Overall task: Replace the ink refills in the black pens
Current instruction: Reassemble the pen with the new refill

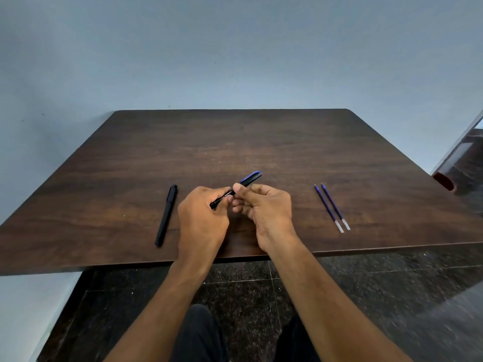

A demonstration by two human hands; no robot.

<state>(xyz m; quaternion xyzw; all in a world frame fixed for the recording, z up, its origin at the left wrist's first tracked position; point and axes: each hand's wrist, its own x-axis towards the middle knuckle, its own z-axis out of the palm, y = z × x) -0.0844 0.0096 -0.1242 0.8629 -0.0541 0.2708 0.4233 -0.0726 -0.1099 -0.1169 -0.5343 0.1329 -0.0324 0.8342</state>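
Observation:
Both my hands hold one black pen (222,198) just above the near middle of the dark wooden table (235,142). My left hand (202,218) grips the pen's barrel, which bears white lettering. My right hand (264,205) pinches the pen's far end, where the cap with its blue clip (251,177) sticks out past my thumb. A second black pen (166,215), capped, lies on the table to the left of my hands. Two blue ink refills (332,207) lie side by side on the table to the right, tips pointing away from me.
A pale blue wall rises behind the table. The table's near edge (366,250) runs just under my wrists, with dark speckled floor below. A dark piece of furniture with a reddish part (444,180) stands off the table's right side.

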